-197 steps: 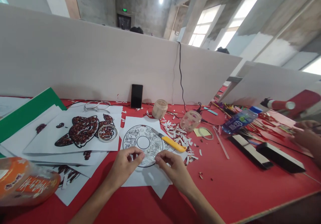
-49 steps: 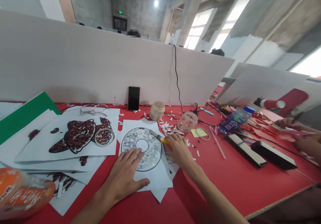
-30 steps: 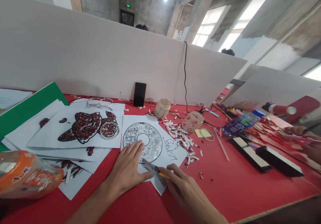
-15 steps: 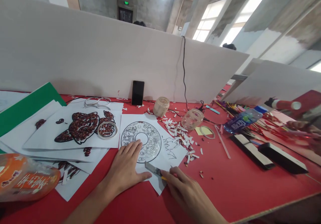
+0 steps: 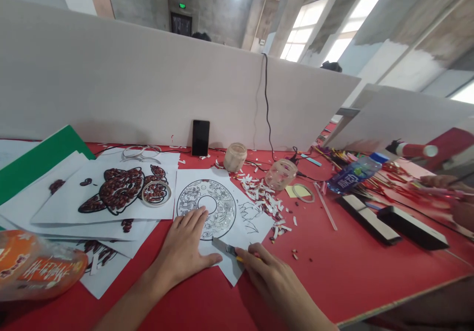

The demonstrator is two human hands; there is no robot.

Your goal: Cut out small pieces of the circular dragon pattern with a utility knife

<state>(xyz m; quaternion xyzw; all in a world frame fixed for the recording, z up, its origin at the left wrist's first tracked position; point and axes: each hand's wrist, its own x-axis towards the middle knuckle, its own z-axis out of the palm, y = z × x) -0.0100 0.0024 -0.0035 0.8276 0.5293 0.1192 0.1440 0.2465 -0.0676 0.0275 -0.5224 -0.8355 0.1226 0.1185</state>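
A white sheet [image 5: 225, 175] with a round, finely drawn ring pattern lies on the red table. My left hand [image 5: 187, 247] rests flat on it, fingers spread, the fingertips by the pattern's inner circle. My right hand [image 5: 268, 271] grips a utility knife [image 5: 226, 248] with a yellow and black handle. Its blade tip touches the lower edge of the printed ring. Leafy line drawings show on the paper's right part. To the left, a sheet [image 5: 55, 212] bears a dark red beaded shape with a tape roll [image 5: 156, 194] on top.
Behind the paper are a phone [image 5: 200, 138], two jars [image 5: 235, 157] [image 5: 281, 174] and scattered white scraps [image 5: 272, 203]. An orange-labelled bottle [image 5: 40, 267] lies at the left. On the right are a blue-capped bottle [image 5: 357, 173], black-and-white blocks [image 5: 413, 226] and another person's hands [image 5: 440, 181].
The whole view has shifted slightly. My hands hold nearly the same pose, and the knife tip stays at the ring's lower edge. At the far right, the other person's hands have moved a little.
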